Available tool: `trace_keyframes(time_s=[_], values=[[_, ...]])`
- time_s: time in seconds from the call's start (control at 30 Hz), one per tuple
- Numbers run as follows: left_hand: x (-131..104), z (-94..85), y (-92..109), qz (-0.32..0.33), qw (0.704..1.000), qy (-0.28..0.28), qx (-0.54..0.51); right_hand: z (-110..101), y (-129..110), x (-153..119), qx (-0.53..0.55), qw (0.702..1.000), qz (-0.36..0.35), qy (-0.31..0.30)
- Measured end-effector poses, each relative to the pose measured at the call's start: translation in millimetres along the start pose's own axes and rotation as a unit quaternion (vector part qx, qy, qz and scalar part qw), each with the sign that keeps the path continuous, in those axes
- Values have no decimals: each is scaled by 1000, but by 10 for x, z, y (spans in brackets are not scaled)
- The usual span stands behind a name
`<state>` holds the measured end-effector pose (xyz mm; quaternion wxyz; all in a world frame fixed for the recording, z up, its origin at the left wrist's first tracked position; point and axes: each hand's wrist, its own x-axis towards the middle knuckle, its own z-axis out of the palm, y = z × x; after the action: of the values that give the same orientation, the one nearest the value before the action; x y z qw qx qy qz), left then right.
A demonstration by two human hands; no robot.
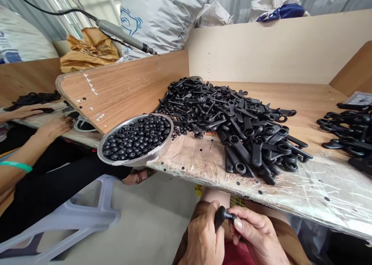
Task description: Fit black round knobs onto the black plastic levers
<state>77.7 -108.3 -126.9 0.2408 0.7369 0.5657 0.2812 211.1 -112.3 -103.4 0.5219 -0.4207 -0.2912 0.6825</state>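
Note:
Below the table's front edge, my left hand (pixel 203 236) grips a black plastic lever part (pixel 220 215) by its rounded end. My right hand (pixel 255 234) pinches the small end of the same part (pixel 231 216) with thumb and fingertips. Both hands sit over my lap. On the table above them lies a big heap of black plastic lever parts (pixel 232 121). A metal bowl (pixel 130 160) full of small black round pieces (pixel 136 137) stands at the table's left front corner.
A slanted wooden divider board (pixel 122 86) separates my place from a co-worker at the left, whose hands (pixel 43 121) rest on their own table. More black parts (pixel 348 133) lie at the right. A grey plastic stool (pixel 72 214) stands lower left. Sacks (pixel 162 13) sit behind.

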Motion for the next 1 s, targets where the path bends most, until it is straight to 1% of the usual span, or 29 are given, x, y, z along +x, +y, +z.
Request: trace_keyframes(time_s=[0.1, 0.17, 0.47, 0.53, 0.63, 0.8, 0.87, 0.9, 0.97, 1.0], values=[[12, -42, 16, 33, 999, 20, 38, 12, -6, -13, -17, 1000, -5, 10], [16, -56, 29, 43, 998, 29, 46, 18, -11, -22, -23, 1000, -3, 14], [-21, -64, 41, 35, 998, 34, 48, 19, 34, -52, -48, 999, -16, 8], [-27, -71, 49, 53, 996, 44, 53, 29, 53, -60, -29, 999, -7, 10], [-33, -76, 59, 87, 990, 86, 75, 56, 64, -68, 17, 1000, 15, -1], [-69, -47, 49, 108, 984, 114, 86, 104, 51, -74, 65, 996, 56, -16], [-77, -27, 39, 96, 985, 109, 98, 104, 57, -52, 70, 996, 61, -14], [-71, -25, 33, 85, 986, 97, 108, 93, 60, -29, 63, 996, 62, -13], [-23, -55, 23, 59, 988, 63, 131, 53, 47, 41, 6, 998, 62, -25], [23, -94, 17, 50, 987, 49, 143, 26, 22, 85, -50, 997, 52, -38]])
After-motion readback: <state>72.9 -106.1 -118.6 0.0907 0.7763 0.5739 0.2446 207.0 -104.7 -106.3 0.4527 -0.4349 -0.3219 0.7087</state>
